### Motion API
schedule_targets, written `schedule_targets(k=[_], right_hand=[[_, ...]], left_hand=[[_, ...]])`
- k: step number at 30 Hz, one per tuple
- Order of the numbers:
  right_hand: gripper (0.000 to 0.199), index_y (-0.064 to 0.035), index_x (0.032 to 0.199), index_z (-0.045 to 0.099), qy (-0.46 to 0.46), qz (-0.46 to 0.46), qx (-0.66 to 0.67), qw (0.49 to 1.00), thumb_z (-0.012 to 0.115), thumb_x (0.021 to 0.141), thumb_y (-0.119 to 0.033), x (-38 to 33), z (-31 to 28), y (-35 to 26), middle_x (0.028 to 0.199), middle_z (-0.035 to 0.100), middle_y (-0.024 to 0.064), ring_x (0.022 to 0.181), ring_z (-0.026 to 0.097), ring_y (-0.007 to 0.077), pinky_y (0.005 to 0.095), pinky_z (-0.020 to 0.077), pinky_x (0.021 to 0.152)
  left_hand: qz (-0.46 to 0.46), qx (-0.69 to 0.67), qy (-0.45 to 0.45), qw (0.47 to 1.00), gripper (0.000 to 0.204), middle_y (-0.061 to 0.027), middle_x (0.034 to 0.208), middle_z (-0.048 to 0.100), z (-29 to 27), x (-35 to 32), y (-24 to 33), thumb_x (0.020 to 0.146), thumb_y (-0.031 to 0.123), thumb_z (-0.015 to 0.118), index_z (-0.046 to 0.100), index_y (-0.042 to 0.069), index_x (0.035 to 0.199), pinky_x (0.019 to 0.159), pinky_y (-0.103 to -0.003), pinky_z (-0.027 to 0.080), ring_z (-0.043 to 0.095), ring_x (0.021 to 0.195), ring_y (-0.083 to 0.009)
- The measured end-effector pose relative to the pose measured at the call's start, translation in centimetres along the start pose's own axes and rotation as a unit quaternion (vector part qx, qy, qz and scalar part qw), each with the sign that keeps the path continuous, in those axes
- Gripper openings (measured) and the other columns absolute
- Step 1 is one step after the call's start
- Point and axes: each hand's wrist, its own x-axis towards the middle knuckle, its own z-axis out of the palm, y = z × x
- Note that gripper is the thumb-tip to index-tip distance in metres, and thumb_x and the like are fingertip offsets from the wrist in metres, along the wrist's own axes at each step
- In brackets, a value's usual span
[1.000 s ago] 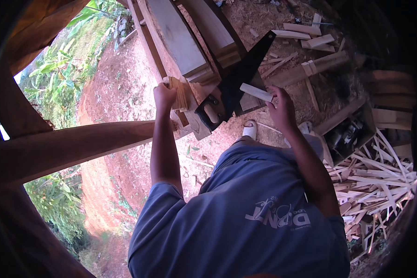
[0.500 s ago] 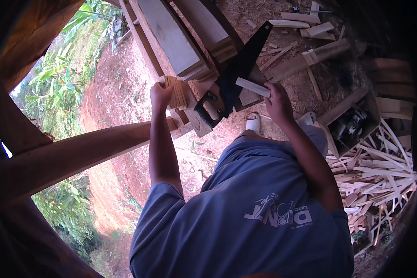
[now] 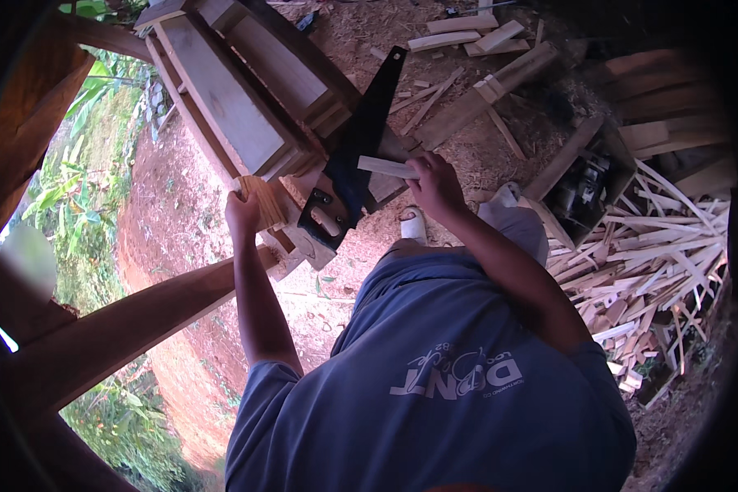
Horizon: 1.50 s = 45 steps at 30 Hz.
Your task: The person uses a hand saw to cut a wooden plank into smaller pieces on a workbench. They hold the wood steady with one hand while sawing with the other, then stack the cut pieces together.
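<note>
Pinching a thin wood strip (image 3: pixel 388 167) in my right hand (image 3: pixel 435 187) over the handsaw (image 3: pixel 354 160), it seems light and stiff, best gripped mid-length. My left hand (image 3: pixel 242 215) clasps an orange-brown block (image 3: pixel 262 202).

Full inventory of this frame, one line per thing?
Black-bladed handsaw with dark handle: one, lying on the bench between the hands.
Pale short wooden strip: one, in the right hand, across the saw.
Orange-brown grained wood block: one, in the left hand.
Pale wooden box frames: several, upper left.
Pale offcut slats: a heap, right, on the ground.
Brown sloping timber beam: one, lower left.
Blue shirt: one, bottom centre.
Left hand: grips the block.
Right hand: grips the strip.
</note>
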Motion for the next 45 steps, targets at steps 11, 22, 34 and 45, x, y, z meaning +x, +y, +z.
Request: schedule_targets(k=[11, 22, 34, 45], right_hand=[[0.024, -0.0067, 0.117, 0.067, 0.095, 0.347, 0.766, 0.533, 0.072, 0.097, -0.017, -6.5, -10.3, 6.7, 0.109, 0.070, 0.0061, 0.106, 0.068, 0.0260, 0.0435, 0.0526, 0.090], [0.018, -0.0035, 0.110, 0.069, 0.479, 0.569, 0.498, 0.445, 0.068, 0.096, -0.013, -34.0, -5.9, 18.6, 0.090, 0.069, 0.0057, 0.079, 0.071, 0.0186, 0.0327, 0.0533, 0.068], [0.025, 0.0023, 0.117, 0.057, 0.696, 0.464, 0.519, 0.175, 0.062, 0.099, -0.014, -55.2, -13.9, 20.7, 0.092, 0.068, 0.0155, 0.065, 0.061, 0.0212, 0.0326, 0.0535, 0.056], [0.030, -0.0053, 0.122, 0.068, 0.674, 0.366, 0.374, 0.522, 0.068, 0.094, -0.018, -50.5, -27.2, 24.9, 0.104, 0.069, 0.0057, 0.092, 0.067, 0.0182, 0.0328, 0.0558, 0.081]], left_hand=[[0.001, 0.091, -0.033, 0.995, 0.067, -0.0341, 0.114, 0.067, 1.3, 1.0, 0.1, 0.083, 0.036, 0.085, 0.053, -0.007, 0.123, 0.090, -0.056, 0.055, 0.068, 0.105, -0.0504], [0.038, 0.108, 0.003, 0.993, 0.072, -0.0309, 0.109, 0.071, 3.1, 3.5, -1.0, 0.078, 0.038, 0.084, 0.055, -0.008, 0.124, 0.084, -0.055, 0.059, 0.072, 0.096, -0.0475], [0.063, 0.079, 0.053, 0.993, 0.066, -0.0272, 0.107, 0.071, 3.6, 3.1, 1.8, 0.083, 0.039, 0.078, 0.056, -0.007, 0.124, 0.082, -0.053, 0.060, 0.072, 0.094, -0.0436], [0.082, 0.045, 0.017, 0.995, 0.060, -0.0237, 0.105, 0.071, 4.8, 3.2, 3.6, 0.088, 0.039, 0.073, 0.057, -0.007, 0.125, 0.080, -0.050, 0.061, 0.073, 0.092, -0.0400]])
